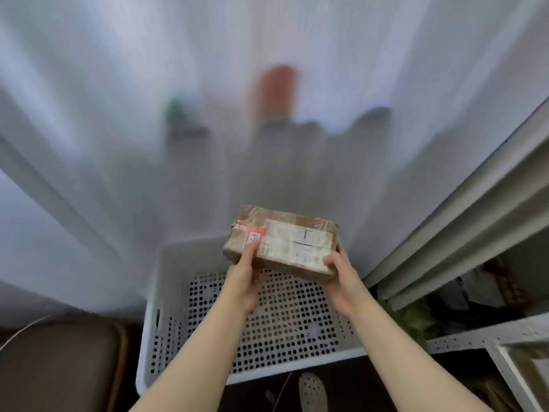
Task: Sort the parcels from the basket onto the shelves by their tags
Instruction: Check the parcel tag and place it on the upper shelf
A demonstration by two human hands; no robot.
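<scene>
A brown cardboard parcel wrapped in clear tape (285,221) is held in the air above the far end of a white perforated plastic basket (154,304), clear of its floor; the left hand (242,281) grips the parcel's near left corner, thumb lying on top just beside a small red-edged tag (256,236); the right hand (341,281) grasps the near right corner, fingers curled round the edge; a white shipping label (297,242) covers most of the parcel's upper face, its print too blurred to read; the visible part of the basket's perforated floor holds no other parcel; white metal shelves (463,340) stand just to the right of the basket, with dark, indistinct items on them; a sheer white curtain (118,114) hangs behind, with blurred red and green shapes showing through it; a brown cushioned seat (59,361) sits at lower left; a pale perforated shoe (312,391) shows below the basket's near rim.
</scene>
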